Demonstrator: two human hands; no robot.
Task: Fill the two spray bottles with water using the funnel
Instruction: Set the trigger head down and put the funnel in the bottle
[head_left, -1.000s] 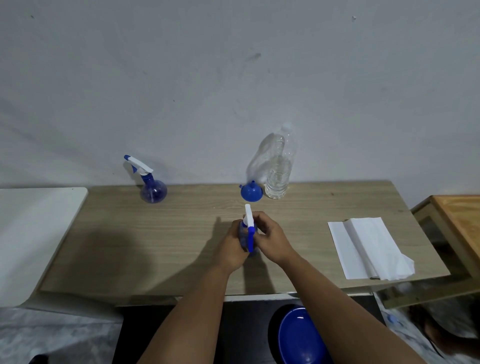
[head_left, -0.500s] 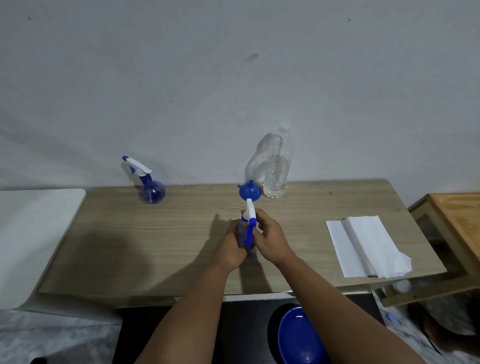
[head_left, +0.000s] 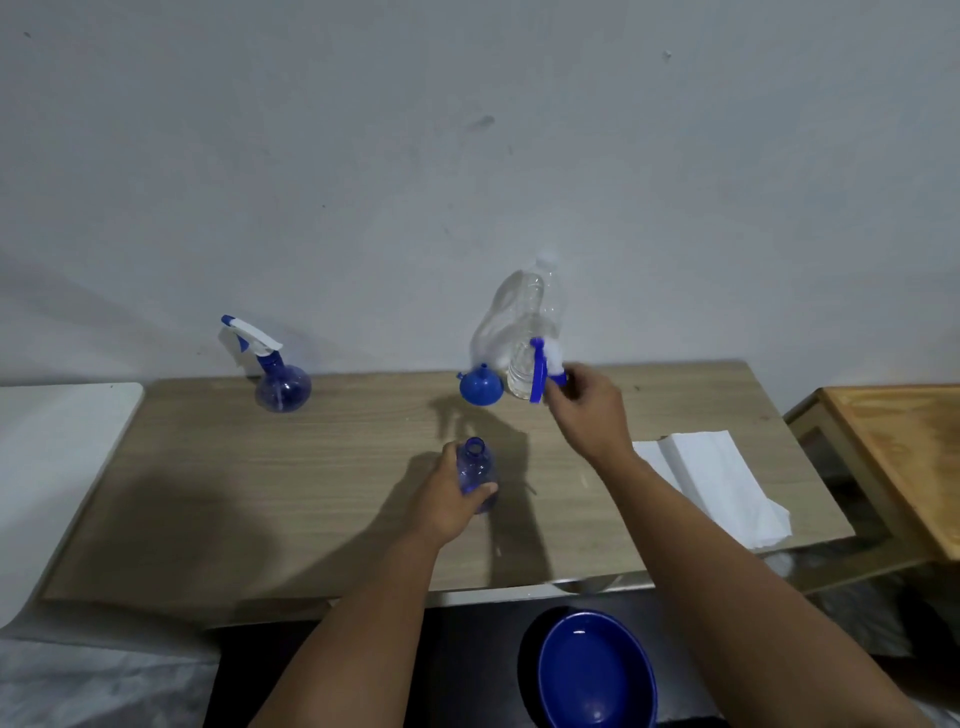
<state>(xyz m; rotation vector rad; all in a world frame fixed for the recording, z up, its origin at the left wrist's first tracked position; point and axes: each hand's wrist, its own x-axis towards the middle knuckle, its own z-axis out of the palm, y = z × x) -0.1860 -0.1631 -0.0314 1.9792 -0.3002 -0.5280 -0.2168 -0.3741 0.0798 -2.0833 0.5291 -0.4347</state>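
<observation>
On the worktop (head_left: 208, 493) the water bottle (head_left: 535, 332) stood at the back with the funnel (head_left: 480, 387) just beside it. The left hand (head_left: 452, 499) gripped the uncapped spray bottle (head_left: 477, 470) mid-worktop; the right hand (head_left: 587, 410) pinched its trigger head (head_left: 543, 369), raised. The second spray bottle (head_left: 280, 382) stood rear-left.

The left hand (head_left: 451, 501) grips an open blue spray bottle (head_left: 477, 475) standing upright near the middle of the wooden table (head_left: 332, 467). The right hand (head_left: 589, 410) holds its spray head (head_left: 545, 366) lifted off, in front of the clear water bottle (head_left: 532, 332). A blue funnel (head_left: 480, 385) sits just left of that bottle. A second spray bottle (head_left: 278, 376) stands far left, paper towels (head_left: 711, 488) right.
</observation>
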